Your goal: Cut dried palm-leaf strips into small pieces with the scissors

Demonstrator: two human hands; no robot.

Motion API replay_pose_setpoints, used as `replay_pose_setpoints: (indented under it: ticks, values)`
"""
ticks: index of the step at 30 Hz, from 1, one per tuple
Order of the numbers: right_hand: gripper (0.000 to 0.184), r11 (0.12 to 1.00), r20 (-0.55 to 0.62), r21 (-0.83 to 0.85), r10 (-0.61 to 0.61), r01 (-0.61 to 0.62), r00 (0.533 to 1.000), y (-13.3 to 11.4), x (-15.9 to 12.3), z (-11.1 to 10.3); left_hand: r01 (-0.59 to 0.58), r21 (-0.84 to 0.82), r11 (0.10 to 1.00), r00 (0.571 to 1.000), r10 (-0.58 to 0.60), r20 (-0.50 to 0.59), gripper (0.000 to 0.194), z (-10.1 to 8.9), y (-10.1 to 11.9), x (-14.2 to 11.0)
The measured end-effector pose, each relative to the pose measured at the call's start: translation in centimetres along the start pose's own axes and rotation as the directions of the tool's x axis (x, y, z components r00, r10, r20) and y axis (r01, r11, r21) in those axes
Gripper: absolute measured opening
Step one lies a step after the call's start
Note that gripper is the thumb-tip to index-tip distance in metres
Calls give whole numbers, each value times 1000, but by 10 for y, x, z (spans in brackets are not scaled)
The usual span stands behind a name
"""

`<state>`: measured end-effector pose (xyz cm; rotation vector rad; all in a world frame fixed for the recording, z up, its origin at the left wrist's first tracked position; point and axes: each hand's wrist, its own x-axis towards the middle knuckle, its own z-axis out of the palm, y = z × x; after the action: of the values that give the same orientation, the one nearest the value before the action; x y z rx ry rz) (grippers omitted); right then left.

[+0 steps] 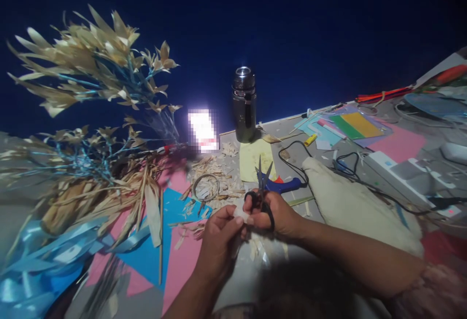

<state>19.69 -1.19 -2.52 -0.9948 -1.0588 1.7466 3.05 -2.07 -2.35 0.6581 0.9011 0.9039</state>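
Observation:
My left hand (pixel 223 231) pinches a small pale piece of husk (pixel 241 211) between thumb and fingers. Close against it, my right hand (pixel 280 214) has its fingers through the black handles of a pair of scissors (pixel 263 183). The blades stand apart and point up and away from me. Thumb and fingertip of the right hand also touch the pale piece. Just beyond the scissors lies a blue glue gun (pixel 284 184) on a yellow sheet (pixel 255 156). A tape roll ring (pixel 206 186) sits among husk scraps (pixel 228 183) left of the hands.
A dark flask (pixel 245 110) stands at the back beside a bright, blurred-out screen (pixel 203 129). Husk flowers on blue stems (pixel 109 66) fill the left, above blue ribbon (pixel 65 251). A cream cloth bundle (pixel 350 202), a white power strip (pixel 397 178) and coloured sheets (pixel 357 125) lie right.

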Motion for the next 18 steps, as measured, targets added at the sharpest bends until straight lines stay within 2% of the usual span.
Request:
replay_pose_setpoints:
  ticks: [3, 8, 11, 13, 16, 18]
  values:
    - [42, 999, -22, -42, -11, 10, 1000, 1, 0, -2, 10, -2, 1000, 1000, -10, -6, 29, -2, 2, 1]
    - [43, 997, -40, 73, 6, -3, 999, 2, 0, 3, 16, -72, 997, 1000, -16, -1, 33, 4, 7, -1]
    - [41, 994, 20, 106, 35, -37, 999, 0, 0, 2, 38, -83, 996, 999, -38, 1, 37, 3, 7, -2]
    - [37, 998, 49, 31, 53, -55, 997, -3, -1, -1, 39, -45, 998, 999, -39, 8, 33, 0, 5, -2]
    - [33, 997, -2, -62, 43, -43, 999, -9, 0, -6, 6, 21, 1000, 1000, -6, 5, 26, -5, 3, -1]
    - [35, 999, -68, -24, 28, -30, 997, -11, 1, -7, 1, 26, 1000, 1000, -1, 1, 24, -5, 4, -1]
